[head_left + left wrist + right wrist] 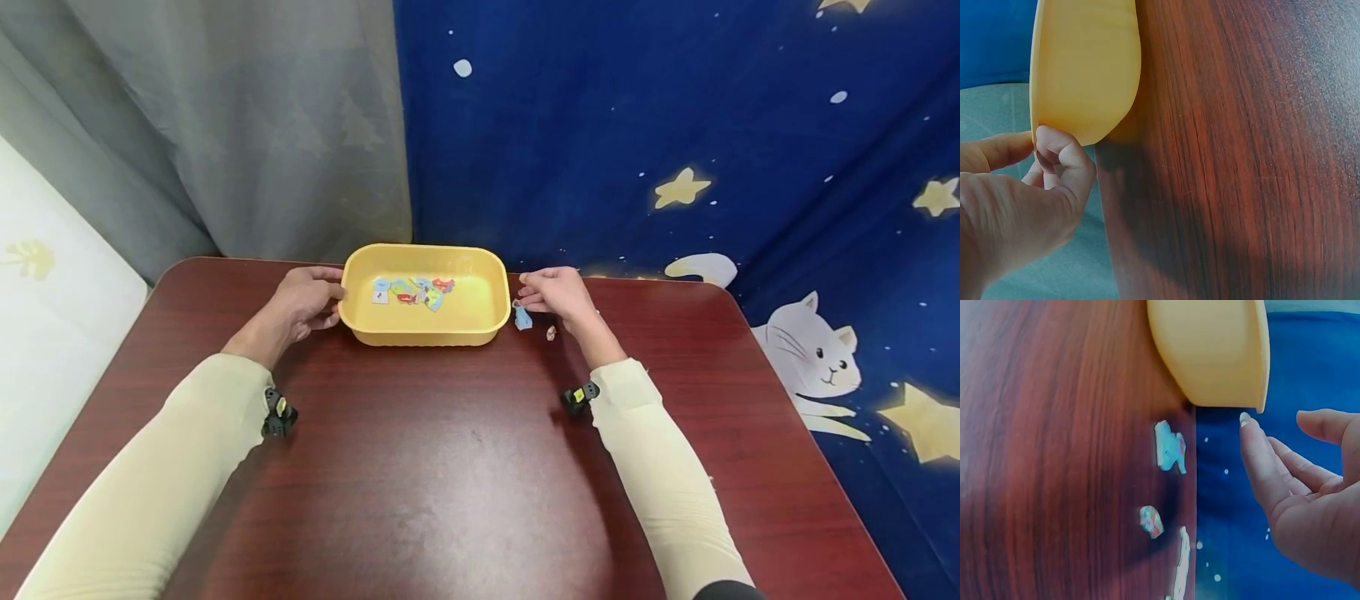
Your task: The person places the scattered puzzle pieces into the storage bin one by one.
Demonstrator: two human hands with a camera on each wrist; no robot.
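A yellow plastic basin (420, 338) stands near the far edge of the table. Inside it lie several small flat colourful cut-out pieces (433, 298). My left hand (303, 302) pinches the basin's left end, thumb and fingers at the rim (1034, 81). At the other end, my right hand (558, 293) is just off the basin, thumb and fingers parted and holding nothing in the right wrist view. Close to that hand, a light blue cut-out piece (1169, 449) and a smaller multicoloured piece (1150, 521) lie on the table.
The dark red wood table (450, 467) ends just behind the basin. Beyond it hang a grey curtain (285, 125) and a blue curtain with stars (555, 125). A pale strip (1182, 565) lies along the table edge in the right wrist view.
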